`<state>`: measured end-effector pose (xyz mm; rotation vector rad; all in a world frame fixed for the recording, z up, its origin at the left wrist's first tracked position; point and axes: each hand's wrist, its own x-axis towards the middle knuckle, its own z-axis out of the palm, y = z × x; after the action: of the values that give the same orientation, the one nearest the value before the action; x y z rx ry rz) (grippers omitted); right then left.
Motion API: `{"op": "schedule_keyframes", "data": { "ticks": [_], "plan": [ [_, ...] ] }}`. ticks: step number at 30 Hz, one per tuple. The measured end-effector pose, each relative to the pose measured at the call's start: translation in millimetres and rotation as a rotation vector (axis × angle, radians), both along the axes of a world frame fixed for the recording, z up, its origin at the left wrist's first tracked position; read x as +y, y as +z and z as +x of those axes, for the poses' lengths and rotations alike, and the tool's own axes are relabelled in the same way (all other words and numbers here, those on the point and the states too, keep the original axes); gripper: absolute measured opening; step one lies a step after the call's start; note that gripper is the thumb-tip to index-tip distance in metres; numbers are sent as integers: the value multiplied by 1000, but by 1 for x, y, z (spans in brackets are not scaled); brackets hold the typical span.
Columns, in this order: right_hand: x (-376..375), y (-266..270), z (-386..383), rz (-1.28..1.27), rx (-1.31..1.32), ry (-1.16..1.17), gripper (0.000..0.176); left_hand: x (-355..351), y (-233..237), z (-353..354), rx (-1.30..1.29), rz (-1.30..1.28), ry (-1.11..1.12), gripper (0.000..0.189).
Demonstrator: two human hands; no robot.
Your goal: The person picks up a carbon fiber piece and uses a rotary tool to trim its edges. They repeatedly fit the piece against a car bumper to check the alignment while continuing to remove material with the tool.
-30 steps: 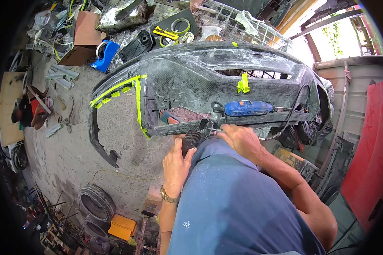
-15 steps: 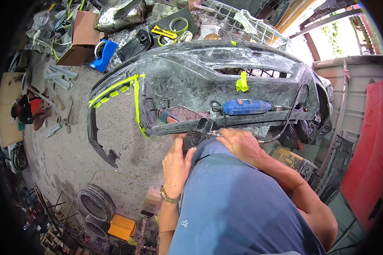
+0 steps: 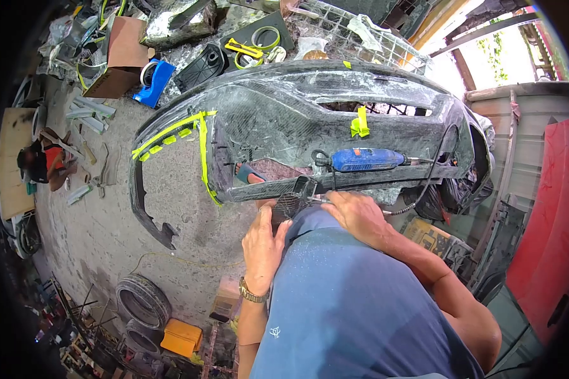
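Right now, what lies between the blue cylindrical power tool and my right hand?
In the head view, the lower bar of the grey-black bumper lies between the blue tool and your right hand.

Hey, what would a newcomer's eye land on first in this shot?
Probably the bright blue power tool lying on the large, dusty dark panel mid-picture. Next, the yellow-green tape at that panel's left end, and the big red sheet at the far right.
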<state>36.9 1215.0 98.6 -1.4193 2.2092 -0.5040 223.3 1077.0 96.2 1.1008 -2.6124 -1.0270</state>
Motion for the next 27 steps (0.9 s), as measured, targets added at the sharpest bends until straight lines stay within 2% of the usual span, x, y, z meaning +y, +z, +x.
{"op": "schedule_keyframes", "data": {
  "ticks": [13,18,27],
  "plan": [
    [0,0,-11,-26,-3,-93,24,8,3,-1,-14,83,17,50],
    [3,-3,-7,-12,-53,-11,25,1,1,1,5,85,4,50],
    [-4,-8,-18,-35,-77,-20,27,-8,6,2,-41,104,-21,53]
  ]
}}
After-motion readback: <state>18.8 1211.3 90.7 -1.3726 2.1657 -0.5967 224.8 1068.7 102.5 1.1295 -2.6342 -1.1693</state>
